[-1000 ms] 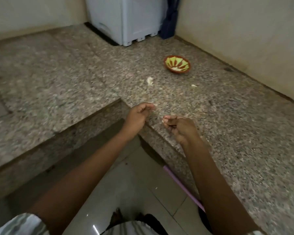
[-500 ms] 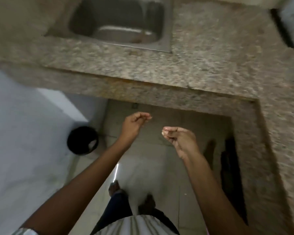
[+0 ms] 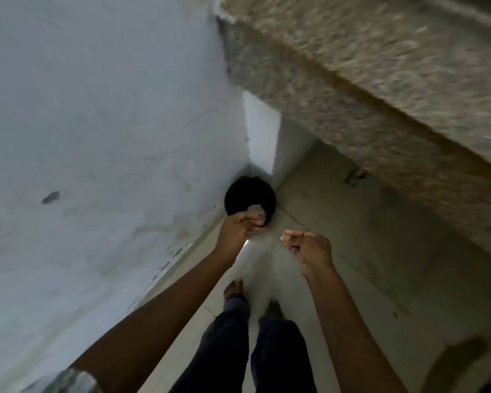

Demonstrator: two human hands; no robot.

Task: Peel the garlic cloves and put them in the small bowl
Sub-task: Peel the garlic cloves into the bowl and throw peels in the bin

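My right hand [image 3: 309,248] pinches a small pale garlic clove [image 3: 283,237] at its fingertips, held over the floor. My left hand [image 3: 238,229] is stretched out over a black bin [image 3: 248,194]. Its fingers are curled together on what looks like a thin scrap of garlic peel, too small to see clearly. The small bowl is out of view.
The bin stands on the tiled floor [image 3: 352,236] in the corner by a pale wall [image 3: 97,123]. A granite counter edge [image 3: 380,95] runs across the upper right. My legs and bare feet [image 3: 233,287] are below the hands.
The view swung left from the counter and bowl, past the sink, to the floor corner. My left hand has reached over the bin; my right hand keeps its pinch.
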